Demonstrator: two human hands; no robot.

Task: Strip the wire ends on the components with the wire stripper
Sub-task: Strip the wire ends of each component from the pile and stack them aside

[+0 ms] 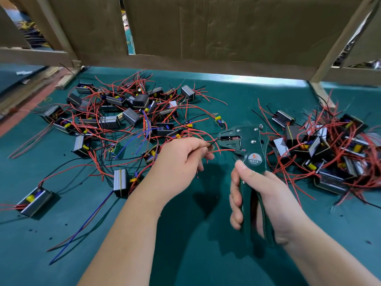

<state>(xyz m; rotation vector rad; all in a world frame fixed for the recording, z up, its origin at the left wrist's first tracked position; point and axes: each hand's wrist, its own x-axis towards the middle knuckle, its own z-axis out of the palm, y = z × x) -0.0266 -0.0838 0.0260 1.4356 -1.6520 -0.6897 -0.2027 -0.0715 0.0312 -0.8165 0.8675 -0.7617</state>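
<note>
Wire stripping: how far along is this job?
Done: cannot tell; the wire ends in the right pile are too small to judge. In hand: the left hand pinches a black wire held to the head of the stripper, whose handles the right hand grips. Left: probably much, since the left pile holds many components.

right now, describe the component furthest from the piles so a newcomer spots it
On the green table, find the big left pile of wired components. Nearer the person and far left lies a lone component. Unlike the tangled others, it sits apart, its red wires running off the left edge.
</note>
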